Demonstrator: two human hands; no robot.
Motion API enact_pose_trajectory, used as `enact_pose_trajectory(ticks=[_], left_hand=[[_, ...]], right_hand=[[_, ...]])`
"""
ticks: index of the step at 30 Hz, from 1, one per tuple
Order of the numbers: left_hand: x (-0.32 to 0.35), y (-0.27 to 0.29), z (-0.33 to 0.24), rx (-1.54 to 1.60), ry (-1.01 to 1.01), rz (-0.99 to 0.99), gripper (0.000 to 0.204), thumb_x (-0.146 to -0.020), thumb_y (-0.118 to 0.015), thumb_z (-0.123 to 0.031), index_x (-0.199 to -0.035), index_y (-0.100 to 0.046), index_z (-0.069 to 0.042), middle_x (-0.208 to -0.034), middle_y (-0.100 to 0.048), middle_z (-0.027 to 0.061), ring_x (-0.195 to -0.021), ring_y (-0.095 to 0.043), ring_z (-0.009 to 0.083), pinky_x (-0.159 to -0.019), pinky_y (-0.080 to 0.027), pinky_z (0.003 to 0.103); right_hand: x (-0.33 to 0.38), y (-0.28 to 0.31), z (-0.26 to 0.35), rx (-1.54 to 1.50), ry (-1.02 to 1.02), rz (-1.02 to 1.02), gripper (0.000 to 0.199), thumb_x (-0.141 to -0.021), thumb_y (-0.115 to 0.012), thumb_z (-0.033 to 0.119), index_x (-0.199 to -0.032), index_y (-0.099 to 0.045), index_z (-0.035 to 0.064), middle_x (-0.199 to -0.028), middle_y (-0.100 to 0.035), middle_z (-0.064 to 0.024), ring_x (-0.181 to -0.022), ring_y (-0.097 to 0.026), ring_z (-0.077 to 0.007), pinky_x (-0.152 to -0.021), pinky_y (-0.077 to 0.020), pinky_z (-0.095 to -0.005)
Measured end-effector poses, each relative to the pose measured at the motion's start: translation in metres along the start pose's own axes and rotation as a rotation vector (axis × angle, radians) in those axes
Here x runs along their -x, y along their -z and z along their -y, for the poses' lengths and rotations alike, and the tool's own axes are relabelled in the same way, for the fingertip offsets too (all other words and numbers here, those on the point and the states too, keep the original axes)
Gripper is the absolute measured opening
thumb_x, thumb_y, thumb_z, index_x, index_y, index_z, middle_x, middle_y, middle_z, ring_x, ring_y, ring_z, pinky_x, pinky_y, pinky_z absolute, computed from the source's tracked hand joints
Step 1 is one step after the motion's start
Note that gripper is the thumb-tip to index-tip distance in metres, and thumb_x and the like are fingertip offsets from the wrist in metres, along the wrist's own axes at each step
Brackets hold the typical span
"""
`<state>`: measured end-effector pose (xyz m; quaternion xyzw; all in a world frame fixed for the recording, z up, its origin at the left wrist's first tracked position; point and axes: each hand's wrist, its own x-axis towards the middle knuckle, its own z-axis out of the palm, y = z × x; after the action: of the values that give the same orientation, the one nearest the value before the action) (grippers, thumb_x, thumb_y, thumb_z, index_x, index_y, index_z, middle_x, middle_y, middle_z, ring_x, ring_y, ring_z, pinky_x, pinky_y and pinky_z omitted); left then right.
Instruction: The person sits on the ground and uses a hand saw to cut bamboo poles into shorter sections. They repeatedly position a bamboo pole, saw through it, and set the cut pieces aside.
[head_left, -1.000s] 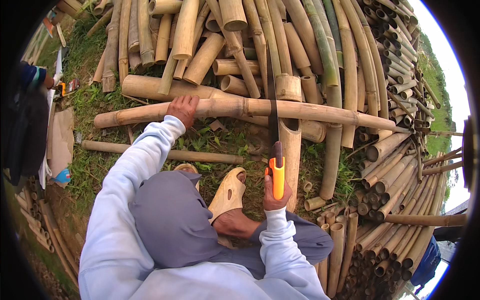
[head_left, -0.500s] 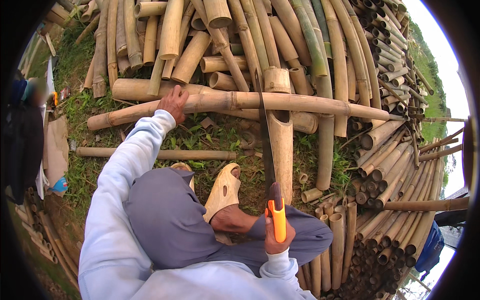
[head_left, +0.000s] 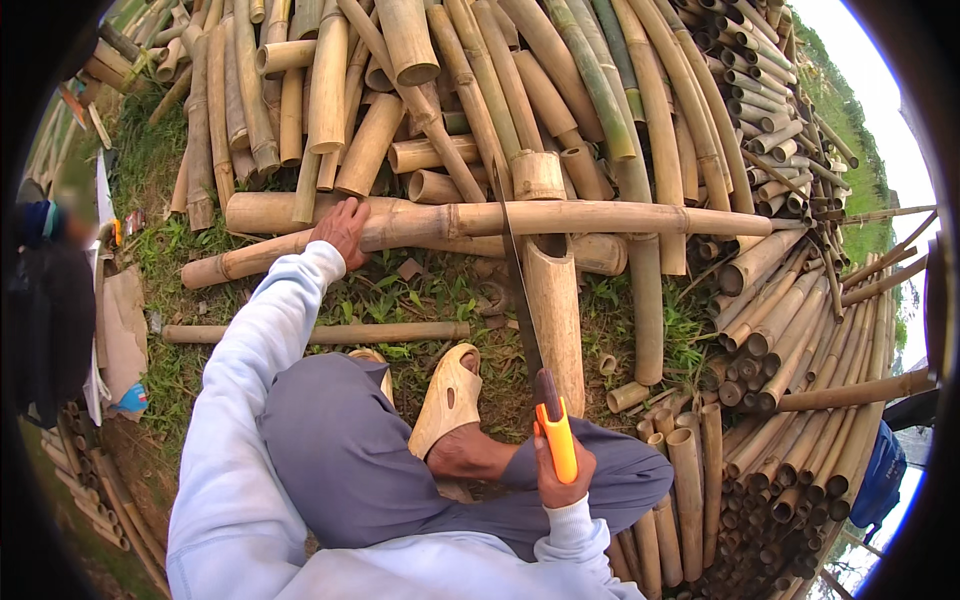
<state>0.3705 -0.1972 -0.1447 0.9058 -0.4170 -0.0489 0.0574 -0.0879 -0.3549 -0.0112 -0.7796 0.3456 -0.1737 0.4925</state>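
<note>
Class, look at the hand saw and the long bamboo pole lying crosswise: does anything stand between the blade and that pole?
Nothing visible does. The saw blade, held by the right hand, already meets the long bamboo pole, which the left hand presses down.

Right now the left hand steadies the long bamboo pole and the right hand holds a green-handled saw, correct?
Not quite: the saw has an orange handle, not green, as the head view shows. The left hand does steady the long bamboo pole, and the right hand holds the saw.

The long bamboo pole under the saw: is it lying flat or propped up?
Lying across. The pole runs sideways over a thicker bamboo piece, the left hand pressing it down, the saw blade crossing it.
</note>
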Motion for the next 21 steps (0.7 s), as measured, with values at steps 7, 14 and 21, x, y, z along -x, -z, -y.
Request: enact_pose_trajectory(ticks=[7, 14, 21], left_hand=[[0.016, -0.002, 0.005, 0.022, -0.103, -0.094, 0.063, -0.062, -0.088, -0.016, -0.111, -0.051, -0.007, -0.108, -0.051, 0.0152, -0.107, -0.056, 0.0371, -0.094, -0.05, 0.045], [0.029, -0.012, 0.022, -0.006, 0.027, -0.09, 0.066, -0.065, -0.089, -0.017, -0.117, -0.05, -0.006, -0.112, -0.056, 0.0153, -0.11, -0.059, 0.0361, -0.097, -0.05, 0.045], [0.023, -0.013, 0.014, -0.057, 0.087, -0.033, 0.063, -0.063, -0.083, -0.006, -0.118, -0.052, -0.007, -0.112, -0.058, 0.017, -0.106, -0.062, 0.041, -0.092, -0.052, 0.049]], right_hand=[[-0.044, -0.036, -0.013, -0.069, 0.104, 0.009, 0.015, -0.093, -0.075, 0.01, -0.099, -0.069, -0.002, -0.071, -0.063, -0.0069, -0.06, -0.058, -0.013, -0.06, -0.049, -0.0303], [-0.038, -0.059, -0.011, -0.084, 0.058, 0.03, 0.013, -0.093, -0.074, 0.009, -0.096, -0.068, -0.0018, -0.067, -0.062, -0.0086, -0.057, -0.059, -0.0144, -0.058, -0.0488, -0.0314], [-0.035, -0.063, 0.008, -0.112, -0.005, 0.03, 0.014, -0.094, -0.075, 0.009, -0.096, -0.067, -0.002, -0.065, -0.062, -0.0078, -0.057, -0.058, -0.0146, -0.056, -0.0473, -0.0301]])
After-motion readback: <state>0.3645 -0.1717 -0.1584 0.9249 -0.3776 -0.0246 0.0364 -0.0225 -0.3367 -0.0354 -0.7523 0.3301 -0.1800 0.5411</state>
